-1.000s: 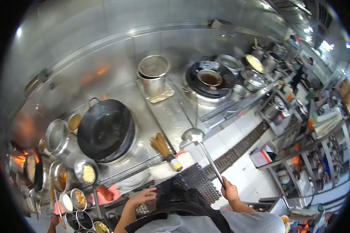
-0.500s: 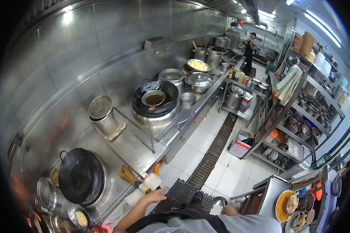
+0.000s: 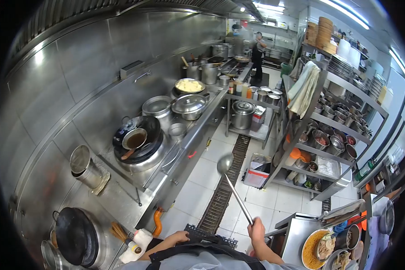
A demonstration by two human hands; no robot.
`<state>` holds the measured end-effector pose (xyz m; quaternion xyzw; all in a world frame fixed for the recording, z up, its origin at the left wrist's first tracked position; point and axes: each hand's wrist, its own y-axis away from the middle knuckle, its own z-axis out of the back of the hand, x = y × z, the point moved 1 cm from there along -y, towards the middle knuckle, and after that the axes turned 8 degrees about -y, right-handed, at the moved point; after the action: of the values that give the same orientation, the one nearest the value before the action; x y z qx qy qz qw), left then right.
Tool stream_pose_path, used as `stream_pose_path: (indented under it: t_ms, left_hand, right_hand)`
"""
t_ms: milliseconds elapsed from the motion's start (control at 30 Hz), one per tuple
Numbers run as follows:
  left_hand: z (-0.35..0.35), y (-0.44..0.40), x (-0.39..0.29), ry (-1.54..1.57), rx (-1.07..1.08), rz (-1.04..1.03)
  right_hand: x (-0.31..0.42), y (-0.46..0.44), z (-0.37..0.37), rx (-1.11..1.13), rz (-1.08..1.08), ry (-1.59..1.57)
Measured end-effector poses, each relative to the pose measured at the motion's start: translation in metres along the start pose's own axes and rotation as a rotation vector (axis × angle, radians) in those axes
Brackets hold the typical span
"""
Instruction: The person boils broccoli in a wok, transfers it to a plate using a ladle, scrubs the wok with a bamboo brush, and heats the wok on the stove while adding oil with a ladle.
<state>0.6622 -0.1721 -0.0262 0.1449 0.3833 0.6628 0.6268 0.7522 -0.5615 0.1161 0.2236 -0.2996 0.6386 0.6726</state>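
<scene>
My right hand (image 3: 257, 231) is wrapped round the handle end of a long metal ladle (image 3: 239, 198). Its round bowl points away from me, above the floor drain. Low in front of my body, my left hand (image 3: 179, 237) holds nothing that I can see, its fingers loosely bent. To its left are a white cloth (image 3: 141, 242) and a bamboo brush (image 3: 119, 231) at the stove's edge. A dark wok (image 3: 76, 236) rests on the near burner. Farther along, another wok (image 3: 154, 131) holds a small pan (image 3: 134, 139) of brown liquid.
Beyond the woks stand a lidded pot (image 3: 189, 104) and a bowl of pale yellow food (image 3: 188, 85). A steel shelf rack (image 3: 342, 153) with several pots is at right. Near my right arm sits an orange-coated bowl (image 3: 311, 247). A person (image 3: 258, 56) stands far back.
My view has turned right. My right hand has come up and forward with the ladle, which now reaches out over the floor. The left hand stays low near my waist.
</scene>
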Motion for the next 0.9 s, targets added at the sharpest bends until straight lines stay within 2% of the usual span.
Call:
stream_pose_path:
  t_ms: [33,67,133,200,233,267,300,333,367,400,433,467,533,700,900]
  left_hand:
    - [0.005,-0.008,-0.003,-0.004,0.000,-0.009]
    - [0.016,-0.014,-0.007,0.070,0.039,0.020]
    - [0.027,-0.022,-0.009,0.144,0.078,0.044]
    - [0.030,-0.039,0.006,0.327,0.063,0.170]
    - [0.034,-0.047,0.015,0.172,0.034,0.127]
    - [0.033,-0.057,0.029,0.017,0.004,0.085]
    - [0.024,-0.070,0.046,-0.081,0.017,0.088]
    - [0.017,-0.082,0.062,-0.179,0.030,0.089]
    - [0.005,-0.092,0.082,-0.226,0.081,-0.019]
    - [0.012,-0.082,0.081,-0.268,0.127,-0.130]
    - [-0.003,-0.080,0.094,-0.165,0.180,0.032]
    - [-0.004,-0.073,0.098,-0.047,0.216,0.165]
    - [0.000,-0.060,0.097,0.087,0.266,0.292]
    - [0.028,-0.094,0.103,0.206,0.326,0.372]
    - [0.102,-0.218,0.106,0.134,0.314,0.241]
  right_hand:
    - [-0.002,-0.021,-0.004,-0.077,0.017,-0.114]
    - [-0.002,-0.040,-0.008,-0.048,-0.069,-0.221]
    - [0.017,-0.066,-0.001,0.123,-0.110,-0.088]
    - [0.024,-0.074,0.005,0.249,-0.117,-0.040]
    - [0.001,-0.078,-0.013,0.243,-0.105,-0.030]
    - [-0.024,-0.078,-0.031,0.333,-0.179,-0.164]
    - [-0.021,-0.068,-0.025,0.372,-0.281,-0.245]
    - [-0.050,-0.057,-0.044,0.369,-0.346,-0.340]
    - [-0.058,-0.045,-0.043,0.397,-0.451,-0.301]
    - [-0.080,-0.033,-0.050,0.400,-0.401,-0.130]
    - [-0.085,-0.024,-0.042,0.501,-0.470,-0.137]
    - [-0.079,-0.017,-0.027,0.587,-0.522,-0.017]
    - [-0.075,-0.007,-0.010,0.706,-0.558,0.151]
    - [-0.090,-0.042,-0.030,0.653,-0.528,0.199]
    - [-0.086,-0.100,-0.065,0.577,-0.538,0.216]
